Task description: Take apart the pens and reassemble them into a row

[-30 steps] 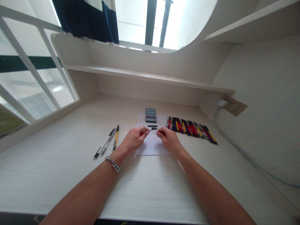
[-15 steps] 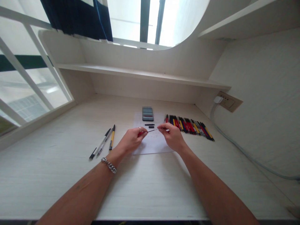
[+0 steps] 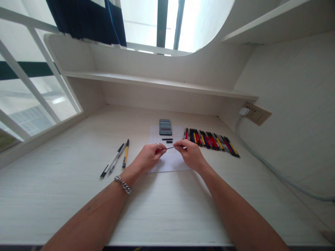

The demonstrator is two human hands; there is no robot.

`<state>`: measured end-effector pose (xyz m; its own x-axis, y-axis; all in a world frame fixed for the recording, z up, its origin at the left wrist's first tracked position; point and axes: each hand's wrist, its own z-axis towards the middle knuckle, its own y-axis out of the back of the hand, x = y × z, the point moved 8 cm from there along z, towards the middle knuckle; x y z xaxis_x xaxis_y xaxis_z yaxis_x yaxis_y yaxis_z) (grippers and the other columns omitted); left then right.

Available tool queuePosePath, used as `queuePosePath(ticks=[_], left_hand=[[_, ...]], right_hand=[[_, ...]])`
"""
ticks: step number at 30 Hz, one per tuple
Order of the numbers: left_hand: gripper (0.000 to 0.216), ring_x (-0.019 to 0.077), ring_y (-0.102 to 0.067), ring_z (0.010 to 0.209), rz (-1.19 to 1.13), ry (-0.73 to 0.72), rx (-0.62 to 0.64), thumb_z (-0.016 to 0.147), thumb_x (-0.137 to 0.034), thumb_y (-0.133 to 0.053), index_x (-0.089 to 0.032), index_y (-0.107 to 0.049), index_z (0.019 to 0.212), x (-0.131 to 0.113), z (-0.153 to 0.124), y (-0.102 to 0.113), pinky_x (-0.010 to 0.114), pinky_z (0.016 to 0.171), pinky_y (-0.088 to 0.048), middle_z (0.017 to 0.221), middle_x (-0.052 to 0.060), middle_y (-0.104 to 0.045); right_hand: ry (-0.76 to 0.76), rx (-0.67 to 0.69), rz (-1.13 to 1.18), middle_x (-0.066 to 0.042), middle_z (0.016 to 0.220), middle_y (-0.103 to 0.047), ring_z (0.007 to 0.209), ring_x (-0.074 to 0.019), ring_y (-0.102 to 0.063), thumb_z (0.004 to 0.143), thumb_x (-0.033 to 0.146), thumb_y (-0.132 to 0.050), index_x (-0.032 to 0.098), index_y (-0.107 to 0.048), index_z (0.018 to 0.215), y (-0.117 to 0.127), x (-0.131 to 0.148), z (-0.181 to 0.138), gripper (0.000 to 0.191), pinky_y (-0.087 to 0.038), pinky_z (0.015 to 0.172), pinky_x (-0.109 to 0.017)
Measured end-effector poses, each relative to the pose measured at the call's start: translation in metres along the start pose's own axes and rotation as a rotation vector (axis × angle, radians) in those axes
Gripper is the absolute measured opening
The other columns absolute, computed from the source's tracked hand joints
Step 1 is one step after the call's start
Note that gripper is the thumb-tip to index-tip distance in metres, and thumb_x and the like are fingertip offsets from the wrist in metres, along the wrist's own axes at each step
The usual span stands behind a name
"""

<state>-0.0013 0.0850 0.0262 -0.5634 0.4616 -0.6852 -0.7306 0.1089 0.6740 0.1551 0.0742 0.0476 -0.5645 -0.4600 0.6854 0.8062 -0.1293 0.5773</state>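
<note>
My left hand (image 3: 149, 156), with a ring and a chain bracelet, pinches a mostly hidden red pen barrel (image 3: 160, 150). A thin dark pen refill (image 3: 170, 147) spans the gap between the hands. Its other end is in the pinched thumb and fingers of my right hand (image 3: 192, 154). Both hands are over a white sheet of paper (image 3: 170, 165). Just beyond them lie a black pen part (image 3: 167, 139) and a shorter black piece (image 3: 169, 142). How the refill and barrel join is covered by my left fingers.
A flat grey-blue case (image 3: 165, 127) lies at the paper's far edge. Right of it is a row of several coloured pens (image 3: 209, 140). At left are a yellow pen (image 3: 126, 153), a clear pen (image 3: 116, 159) and a black cap (image 3: 104, 172). A cable (image 3: 272, 171) runs along the right wall.
My right hand has shifted slightly left and my left hand slightly right, so less of the refill shows between them. The pens and case on the desk have stayed put.
</note>
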Motion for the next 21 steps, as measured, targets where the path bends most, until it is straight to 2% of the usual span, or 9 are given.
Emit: queuePosePath(ticks=[6,12,16,18,21], left_hand=[[0.03,0.0184,-0.065,0.079,-0.081,0.013,0.039,0.081,-0.027,-0.057,-0.017,-0.067,0.108,0.001,-0.001,-0.007,0.03,0.075,-0.047,0.089,0.009,-0.073],[0.027,0.0185,-0.065,0.078,-0.051,0.018,0.04,0.08,-0.026,-0.057,-0.018,-0.068,0.103,0.0,-0.001,-0.006,0.03,0.073,-0.047,0.087,0.008,-0.073],[0.025,0.0185,-0.065,0.082,-0.031,0.002,0.015,0.082,-0.025,-0.055,-0.018,-0.068,0.101,0.001,0.001,-0.002,0.029,0.076,-0.047,0.092,0.008,-0.072],[0.025,0.0187,-0.064,0.085,-0.028,0.016,-0.014,0.082,-0.025,-0.054,-0.018,-0.067,0.102,0.005,0.003,0.001,0.029,0.079,-0.047,0.095,0.008,-0.072],[0.024,0.0188,-0.064,0.085,-0.007,0.035,-0.066,0.083,-0.026,-0.053,-0.018,-0.066,0.102,0.01,0.004,0.009,0.029,0.078,-0.047,0.096,0.007,-0.071]], right_hand=[[0.012,0.027,0.01,-0.003,0.09,-0.07,0.085,-0.0158,-0.063,0.082,0.018,-0.057,0.022,-0.069,0.088,-0.008,0.004,-0.003,0.014,-0.047,0.078,-0.028],[-0.038,0.036,0.078,-0.003,0.087,-0.07,0.08,-0.0154,-0.064,0.08,0.02,-0.059,0.021,-0.068,0.091,-0.01,0.002,-0.003,0.015,-0.049,0.075,-0.028],[-0.11,0.033,0.17,-0.004,0.089,-0.069,0.082,-0.0149,-0.064,0.075,0.016,-0.061,0.02,-0.064,0.102,-0.006,-0.015,0.001,0.028,-0.05,0.075,-0.027],[-0.15,0.016,0.097,-0.005,0.09,-0.07,0.083,-0.0153,-0.064,0.076,0.014,-0.059,0.019,-0.065,0.102,-0.004,-0.029,0.005,0.028,-0.05,0.077,-0.028],[-0.196,-0.01,-0.136,-0.006,0.092,-0.071,0.083,-0.0174,-0.064,0.078,0.015,-0.058,0.019,-0.069,0.094,-0.003,-0.047,0.013,0.02,-0.047,0.081,-0.032]])
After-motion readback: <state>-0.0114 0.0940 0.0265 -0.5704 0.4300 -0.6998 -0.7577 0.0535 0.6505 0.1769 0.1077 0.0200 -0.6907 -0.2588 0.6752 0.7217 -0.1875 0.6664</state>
